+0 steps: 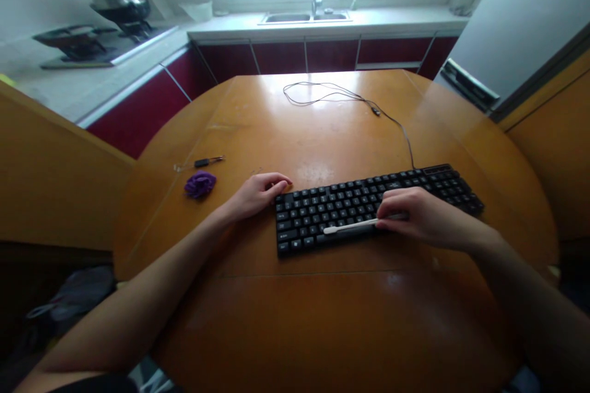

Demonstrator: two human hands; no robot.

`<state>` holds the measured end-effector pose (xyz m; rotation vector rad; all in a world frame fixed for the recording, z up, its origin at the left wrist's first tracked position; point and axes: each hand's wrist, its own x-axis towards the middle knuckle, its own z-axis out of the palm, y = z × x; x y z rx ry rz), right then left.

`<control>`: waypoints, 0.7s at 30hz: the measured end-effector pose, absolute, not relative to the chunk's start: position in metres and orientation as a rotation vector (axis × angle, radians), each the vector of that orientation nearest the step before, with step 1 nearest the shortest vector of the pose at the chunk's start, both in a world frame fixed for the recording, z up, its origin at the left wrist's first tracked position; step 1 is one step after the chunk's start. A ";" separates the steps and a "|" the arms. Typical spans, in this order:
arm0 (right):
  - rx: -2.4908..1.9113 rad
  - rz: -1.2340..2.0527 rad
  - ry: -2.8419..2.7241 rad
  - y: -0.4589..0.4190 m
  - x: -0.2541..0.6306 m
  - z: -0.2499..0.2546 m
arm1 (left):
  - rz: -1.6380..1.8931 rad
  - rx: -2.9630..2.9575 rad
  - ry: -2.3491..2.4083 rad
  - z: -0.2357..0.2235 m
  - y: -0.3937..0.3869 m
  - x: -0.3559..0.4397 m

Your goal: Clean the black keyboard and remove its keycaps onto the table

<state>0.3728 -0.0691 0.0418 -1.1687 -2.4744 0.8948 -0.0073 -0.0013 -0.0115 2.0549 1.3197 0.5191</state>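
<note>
A black keyboard [332, 209] lies at a slight slant on the wooden table [286, 319]. My right hand [408, 215] is closed around the handle of a slim white toothbrush [350, 225]. Its head points left, over the lower rows of keys near the space bar; whether it touches them I cannot tell. My left hand [258, 195] rests on the table against the keyboard's upper left corner, thumb and forefinger apart and fingers loosely bent. Under my right hand some keys are hidden.
Left on the table are a purple crumpled cloth [200, 185] and a small black-handled tool [201, 163]. The keyboard's cable [405, 135] runs to a loose coil at the back. Beyond stand a sink [288, 17], a stove [110, 52] and a fridge [520, 24].
</note>
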 end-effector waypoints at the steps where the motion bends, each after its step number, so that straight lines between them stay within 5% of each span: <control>1: -1.147 0.883 -2.467 -0.073 0.365 0.039 | 0.522 2.053 1.319 -0.012 -0.001 -0.007; 21: -0.869 0.301 -2.483 -0.122 0.279 0.000 | 0.555 2.036 1.314 -0.011 -0.003 -0.005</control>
